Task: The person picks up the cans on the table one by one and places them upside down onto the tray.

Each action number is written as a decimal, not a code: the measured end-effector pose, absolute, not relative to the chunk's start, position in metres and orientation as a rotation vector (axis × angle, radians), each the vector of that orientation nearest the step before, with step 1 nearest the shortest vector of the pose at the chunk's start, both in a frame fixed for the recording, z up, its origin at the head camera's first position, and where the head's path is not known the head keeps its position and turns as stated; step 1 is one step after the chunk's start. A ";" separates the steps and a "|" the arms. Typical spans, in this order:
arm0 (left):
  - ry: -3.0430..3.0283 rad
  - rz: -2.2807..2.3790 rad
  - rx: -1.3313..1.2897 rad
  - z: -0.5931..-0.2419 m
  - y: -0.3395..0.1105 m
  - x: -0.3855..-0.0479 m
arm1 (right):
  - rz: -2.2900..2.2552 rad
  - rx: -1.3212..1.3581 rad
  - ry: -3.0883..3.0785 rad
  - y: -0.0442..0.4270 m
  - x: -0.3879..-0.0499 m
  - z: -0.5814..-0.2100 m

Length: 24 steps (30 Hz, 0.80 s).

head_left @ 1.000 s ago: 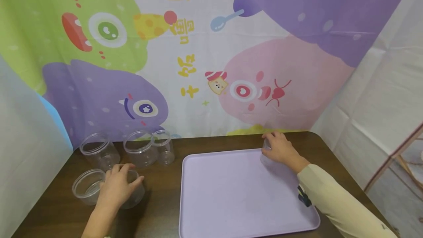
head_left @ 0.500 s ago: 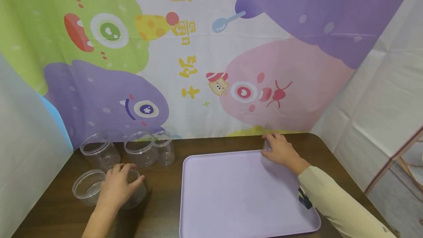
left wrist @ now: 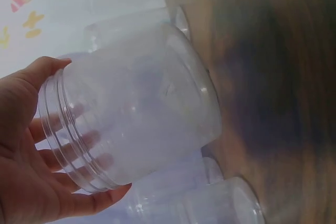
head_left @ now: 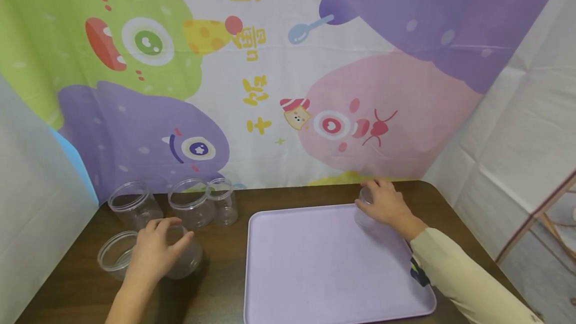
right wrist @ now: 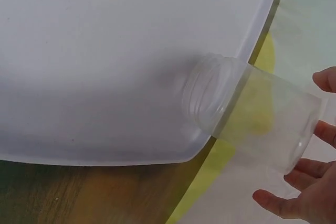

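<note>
My left hand (head_left: 153, 249) grips a wide clear plastic jar (left wrist: 142, 103) by its threaded rim, thumb on one side and fingers round the other. The jar is mouth up; whether its base touches the table, I cannot tell. On the far right corner of the lilac tray (head_left: 315, 264), a smaller clear jar (right wrist: 262, 114) stands upside down, its threaded mouth against the tray. My right hand (head_left: 384, 204) is beside that jar's raised base with fingers spread. In the right wrist view the thumb stands apart from the jar, and the fingertips are at the base edge.
A low clear jar (head_left: 110, 256) stands just left of my left hand. Behind it are a large jar (head_left: 135, 206), another wide jar (head_left: 191, 204) and a narrow jar (head_left: 225, 209). A printed cloth (head_left: 270, 164) hangs behind the dark wooden table (head_left: 220, 274).
My left hand has shifted slightly up and left, and its jar has moved a little up and right. My right hand has edged right, uncovering more of the small jar's base.
</note>
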<state>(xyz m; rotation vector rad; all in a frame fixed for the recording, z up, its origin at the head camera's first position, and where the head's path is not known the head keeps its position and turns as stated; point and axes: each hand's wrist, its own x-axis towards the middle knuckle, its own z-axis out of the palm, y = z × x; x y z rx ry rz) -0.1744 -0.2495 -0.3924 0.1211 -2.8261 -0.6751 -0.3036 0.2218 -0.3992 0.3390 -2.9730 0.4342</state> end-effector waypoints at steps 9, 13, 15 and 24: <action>-2.764 -0.912 0.164 -0.381 -0.252 -0.171 | 0.561 0.292 -2.903 0.229 -0.294 -0.386; -2.773 -1.021 0.218 -0.377 -0.254 -0.169 | 0.634 0.278 -2.857 0.234 -0.288 -0.381; -2.763 -1.063 0.244 -0.376 -0.254 -0.168 | 0.673 0.283 -2.838 0.236 -0.285 -0.380; -2.681 -1.140 0.272 -0.376 -0.253 -0.168 | 0.721 0.292 -2.783 0.244 -0.277 -0.375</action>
